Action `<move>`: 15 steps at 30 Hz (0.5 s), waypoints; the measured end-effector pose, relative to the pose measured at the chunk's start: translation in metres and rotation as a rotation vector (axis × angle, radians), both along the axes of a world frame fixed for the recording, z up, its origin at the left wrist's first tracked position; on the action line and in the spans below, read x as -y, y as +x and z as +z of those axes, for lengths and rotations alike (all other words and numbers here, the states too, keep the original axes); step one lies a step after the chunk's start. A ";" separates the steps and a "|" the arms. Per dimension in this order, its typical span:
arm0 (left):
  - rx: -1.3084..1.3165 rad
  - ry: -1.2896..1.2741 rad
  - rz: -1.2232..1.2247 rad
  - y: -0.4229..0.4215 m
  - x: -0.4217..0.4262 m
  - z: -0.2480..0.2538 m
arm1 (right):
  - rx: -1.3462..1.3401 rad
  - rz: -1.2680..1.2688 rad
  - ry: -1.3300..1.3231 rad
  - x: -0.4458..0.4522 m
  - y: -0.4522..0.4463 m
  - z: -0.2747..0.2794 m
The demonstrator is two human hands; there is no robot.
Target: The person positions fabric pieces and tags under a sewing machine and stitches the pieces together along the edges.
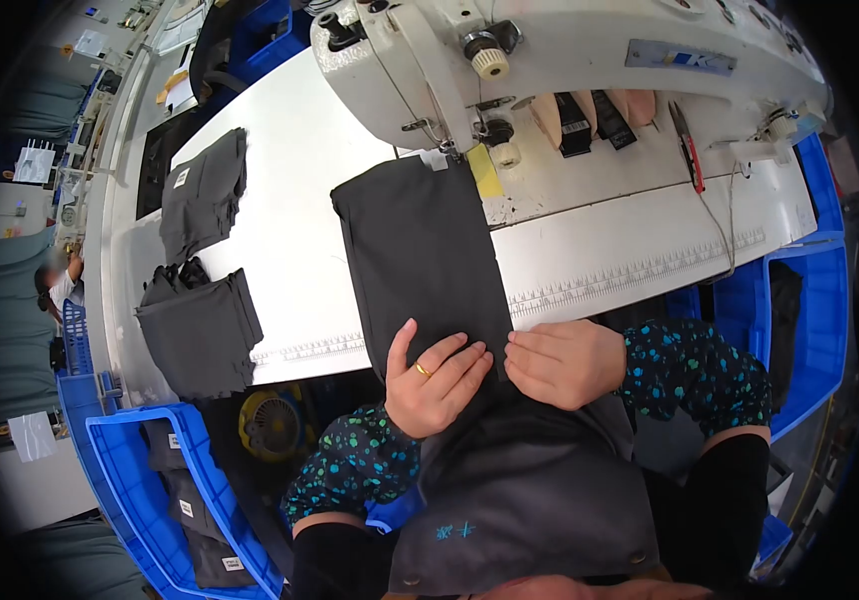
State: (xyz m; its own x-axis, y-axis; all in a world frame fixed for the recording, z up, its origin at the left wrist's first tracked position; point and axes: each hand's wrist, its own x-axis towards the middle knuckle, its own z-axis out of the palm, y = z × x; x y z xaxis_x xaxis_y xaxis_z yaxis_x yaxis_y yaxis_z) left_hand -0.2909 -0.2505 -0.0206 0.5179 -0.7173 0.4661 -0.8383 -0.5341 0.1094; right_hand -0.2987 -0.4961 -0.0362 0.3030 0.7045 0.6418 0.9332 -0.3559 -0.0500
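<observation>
A dark grey fabric piece (420,250) runs from under the sewing machine's needle area toward me and hangs over the table's front edge. My left hand (438,385), with a ring on one finger, lies flat on its near end, thumb spread from the fingers. At the right edge of the cloth, my right hand (565,362) has its fingers pressed together on the fabric; the thumb is hidden. The sewing machine (390,80) stands over the far end, where a small white label (434,159) shows on the cloth.
Two stacks of dark fabric, a far stack (205,195) and a near stack (200,335), lie at left. Red-handled snips (688,150) rest under the machine arm. A blue crate (110,450) with labelled dark pieces stands lower left, another blue crate (825,340) at right. A person (60,285) sits far left.
</observation>
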 end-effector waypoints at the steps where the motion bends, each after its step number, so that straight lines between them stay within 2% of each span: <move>1: -0.007 0.003 -0.003 0.000 0.000 0.000 | 0.008 0.002 -0.012 0.000 0.000 0.001; 15: -0.151 -0.065 0.011 0.024 0.008 0.009 | -0.004 -0.030 -0.055 0.004 0.022 0.007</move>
